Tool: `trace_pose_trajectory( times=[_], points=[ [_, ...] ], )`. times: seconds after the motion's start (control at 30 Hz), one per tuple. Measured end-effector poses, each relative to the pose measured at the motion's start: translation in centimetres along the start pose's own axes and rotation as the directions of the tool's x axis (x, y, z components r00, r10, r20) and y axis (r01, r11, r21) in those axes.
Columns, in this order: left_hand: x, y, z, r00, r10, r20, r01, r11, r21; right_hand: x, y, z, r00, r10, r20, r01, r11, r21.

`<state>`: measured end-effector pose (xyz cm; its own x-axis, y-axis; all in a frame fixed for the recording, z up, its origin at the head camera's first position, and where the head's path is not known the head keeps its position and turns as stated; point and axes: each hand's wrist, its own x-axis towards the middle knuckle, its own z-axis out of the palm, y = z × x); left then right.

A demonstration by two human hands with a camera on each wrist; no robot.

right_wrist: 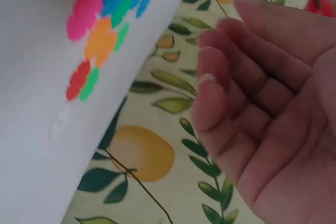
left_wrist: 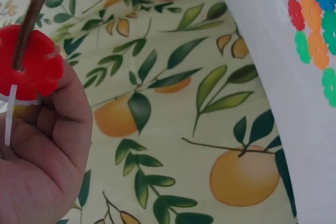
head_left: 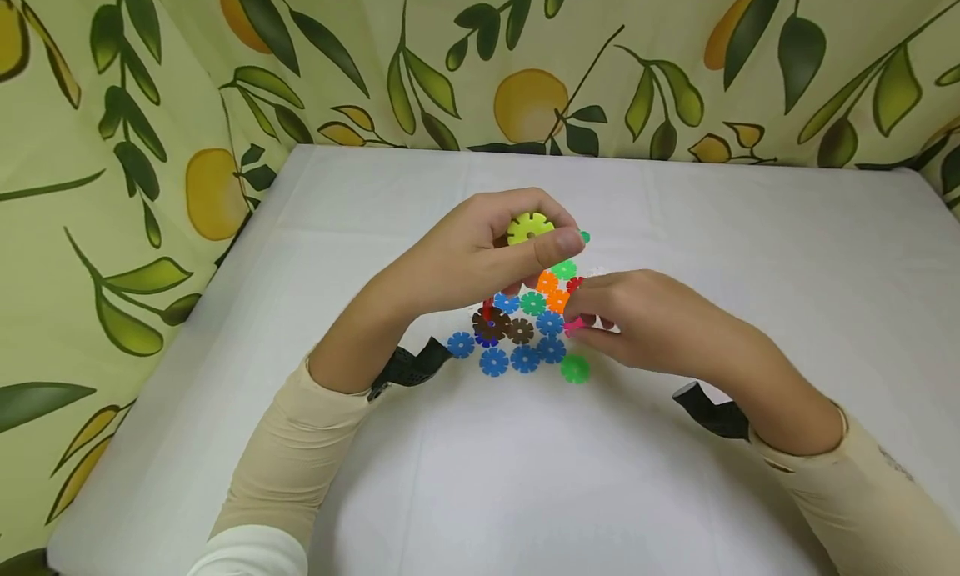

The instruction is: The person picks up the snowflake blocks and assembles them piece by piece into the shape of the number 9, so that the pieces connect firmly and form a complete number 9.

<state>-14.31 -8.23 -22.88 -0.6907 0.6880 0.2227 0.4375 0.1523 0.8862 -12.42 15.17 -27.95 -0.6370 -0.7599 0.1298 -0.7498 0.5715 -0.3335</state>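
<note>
Plainly, hands: left (head_left: 480,255) gripping yellow disc (head_left: 530,225), right (head_left: 651,319) loosely curled, empty palm (right_wrist: 294,135) visible only from right wrist

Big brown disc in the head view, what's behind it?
Behind the brown disc, part of a dark blue disc shows past its lower edge; most is covered, so anything else there can't be told.

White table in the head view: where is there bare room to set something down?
On the white table, the near stretch between the forearms is bare, as are the far strip along the patterned cloth and the areas outside each forearm. Mid-table is crowded: discs lie close together by the left hand and right hand.
</note>
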Motion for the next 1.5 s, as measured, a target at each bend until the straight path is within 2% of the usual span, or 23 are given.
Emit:
trace_pose_trajectory(
  times=[0.1,0.23,0.33,0.47,0.57,0.73,0.8,0.87,0.93,1.0,1.07,1.13,1.2,1.3,1.5],
  points=[
    [-0.1,0.2,0.0,1.0,0.016,0.006,-0.016,1.0,-0.014,0.4,0.3,1.0,0.984,0.053,0.171,-0.06,0.998,0.036],
    [0.1,0.1,0.2,1.0,0.03,0.01,-0.029,0.999,-0.016,0.6,0.2,2.1,0.937,0.136,0.32,-0.154,0.988,0.03],
    [0.2,0.0,0.5,0.997,0.063,0.046,-0.062,0.998,-0.022,0.6,-0.1,2.7,0.925,0.173,0.337,-0.182,0.983,-0.004],
    [0.1,0.0,0.8,0.979,0.182,0.093,-0.183,0.983,0.007,0.6,-0.3,3.1,0.92,0.211,0.331,-0.215,0.976,-0.026],
    [0.1,0.0,0.9,0.954,0.285,0.09,-0.292,0.953,0.08,0.4,-0.3,3.0,0.915,0.212,0.342,-0.225,0.974,0.0],
    [0.0,0.0,1.0,0.919,0.388,0.064,-0.393,0.903,0.175,0.2,0.0,2.2,0.923,0.157,0.352,-0.211,0.97,0.119],
    [0.1,-0.1,0.9,0.915,0.399,0.059,-0.402,0.891,0.212,0.1,0.1,1.7,0.938,0.134,0.319,-0.201,0.962,0.187],
    [0.1,-0.2,0.7,0.918,0.393,0.057,-0.395,0.887,0.241,0.1,0.1,1.0,0.965,0.096,0.245,-0.159,0.954,0.255],
    [0.1,-0.2,0.5,0.925,0.375,0.056,-0.376,0.886,0.272,0.1,0.0,0.2,0.991,0.038,0.126,-0.074,0.952,0.296],
    [0.1,-0.1,0.3,0.934,0.354,0.051,-0.353,0.891,0.286,0.0,0.0,-0.6,0.999,-0.022,-0.025,0.029,0.953,0.3],
    [0.1,-0.1,0.1,0.938,0.344,0.042,-0.34,0.893,0.295,-0.1,0.0,-1.3,0.982,-0.055,-0.181,0.109,0.947,0.303],
    [0.1,0.0,0.0,0.94,0.34,0.033,-0.333,0.893,0.304,-0.3,0.0,-2.0,0.948,-0.053,-0.314,0.155,0.938,0.31],
    [0.0,0.0,-0.1,0.943,0.333,0.026,-0.324,0.893,0.312,-0.5,0.0,-2.5,0.914,-0.033,-0.405,0.182,0.924,0.337],
    [0.0,0.1,-0.2,0.948,0.318,0.022,-0.308,0.892,0.33,-0.9,-0.2,-3.1,0.886,0.014,-0.464,0.171,0.919,0.354],
    [0.1,0.1,-0.1,0.957,0.289,0.029,-0.28,0.892,0.354,-1.4,-1.0,-3.1,0.882,0.056,-0.468,0.148,0.91,0.388]
  ],
)
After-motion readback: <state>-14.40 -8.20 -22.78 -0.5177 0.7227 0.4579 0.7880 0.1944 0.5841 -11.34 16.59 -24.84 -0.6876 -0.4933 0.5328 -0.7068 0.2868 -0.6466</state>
